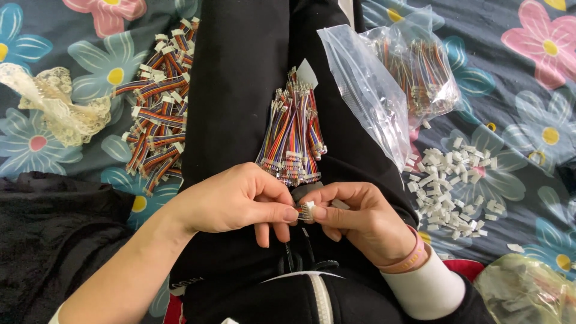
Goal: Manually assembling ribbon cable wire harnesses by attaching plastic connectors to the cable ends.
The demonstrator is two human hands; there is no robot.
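Ribbon-cable lead point(305, 211), featherlight, limp-wired with fragile plug end, pinched between left hand point(234, 201) and right hand point(366, 219) fingertips; best gripped by white plastic connector, near lap.

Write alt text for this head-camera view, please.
Both hands, left hand and right hand, pinch a small ribbon-cable piece over a lap holding a bundle of coloured cables; white connectors lie on the floral sheet.

surface: dark blue flowered bedsheet point(522, 78) | left: black cloth point(54, 234) | light: even, soft
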